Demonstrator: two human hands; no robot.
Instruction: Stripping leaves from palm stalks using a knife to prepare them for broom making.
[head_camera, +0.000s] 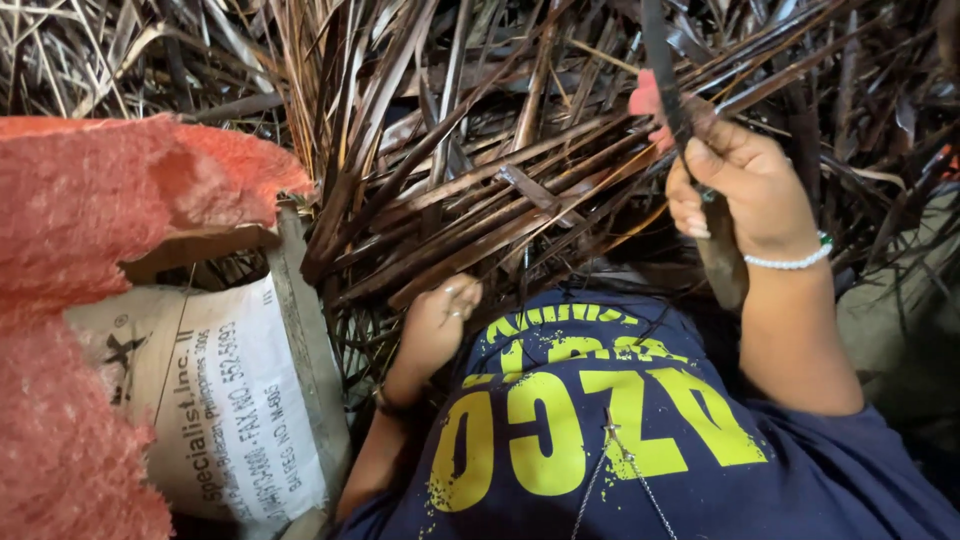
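The right hand (745, 185) grips a dark knife (690, 150) upright over the heap of dry palm strips (480, 180). The left hand (440, 320) pinches one strip low down. A white sack (230, 400) and pink cloth (80, 220) crowd the left.

Ground in front of me is buried under a heap of dry brown palm fronds (480, 180), strips crossing every way. On my left a white printed sack (235, 410) lies against the heap, with pinkish-orange mesh netting (70, 250) draped over it. Bare ground (900, 330) shows at right.
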